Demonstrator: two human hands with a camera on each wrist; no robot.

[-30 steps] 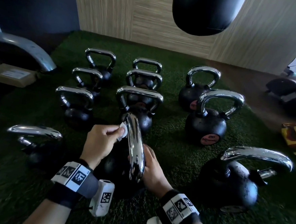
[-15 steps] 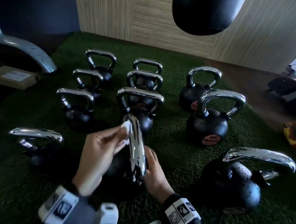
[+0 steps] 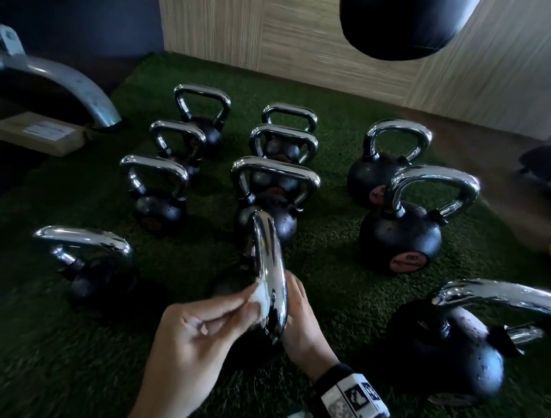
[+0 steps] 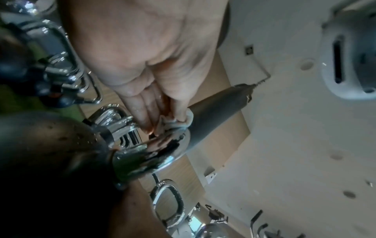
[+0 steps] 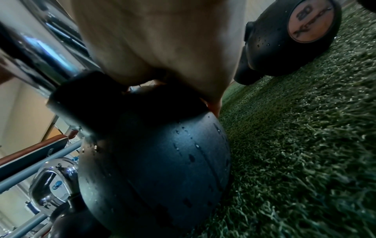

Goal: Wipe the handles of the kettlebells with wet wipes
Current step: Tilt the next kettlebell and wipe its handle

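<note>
Head view shows the left hand [image 3: 194, 327] pinching a small white wipe [image 3: 259, 300] between thumb and fingertips and pressing it on the side of a shiny handle [image 3: 268, 267]. This handle belongs to the kettlebell [image 3: 245, 291] nearest the person, in the middle of the front row, and it points away from the camera. The right hand [image 3: 305, 322] is on the other side, low against the black ball. It looks like it keeps the kettlebell from rocking while the wipe rubs. The right wrist view shows the palm [image 5: 162, 48] against the top of the ball [image 5: 154, 161], but the fingers are hidden, so I cannot tell if they are curled or flat.

Left wrist view shows the wipe [image 4: 179, 122] bunched up and soft, squashed between the fingers and the handle [image 4: 154, 151].

The handles are smooth, curved metal, bright like mirrors. The balls are round, dull black and a bit bumpy, with little drops on them. The other kettlebells [image 3: 399, 237] stand in rows on rough green turf [image 3: 328, 277], which likely keeps them from rolling. A black bag [image 3: 401, 18] hangs above. Most handles probably still need wiping.
</note>
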